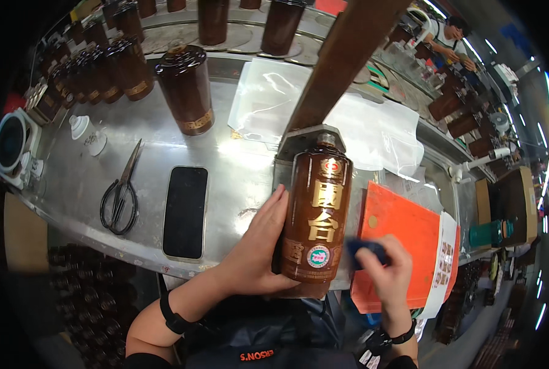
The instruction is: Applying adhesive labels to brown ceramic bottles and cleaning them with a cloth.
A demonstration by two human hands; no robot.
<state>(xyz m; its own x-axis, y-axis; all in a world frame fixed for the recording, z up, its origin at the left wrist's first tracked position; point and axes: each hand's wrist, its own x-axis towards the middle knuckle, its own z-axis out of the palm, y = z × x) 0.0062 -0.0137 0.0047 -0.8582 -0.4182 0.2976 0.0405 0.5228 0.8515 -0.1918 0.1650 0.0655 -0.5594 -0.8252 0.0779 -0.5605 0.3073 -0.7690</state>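
My left hand (257, 246) grips the lower side of a glossy brown bottle (316, 215) with gold characters and a round label, standing at the near edge of the steel table (237, 166). My right hand (388, 277) is closed on a small dark blue cloth (365, 251) held against the bottle's lower right side. The bottle's neck sits below a brown wooden post (342, 61).
A black phone (185, 211) and black scissors (121, 197) lie to the left. Several brown bottles (187, 89) stand at the back. Clear plastic sheets (268, 98) lie behind. An orange pad (400, 246) with a sticker sheet is to the right. Another person (450, 40) works far right.
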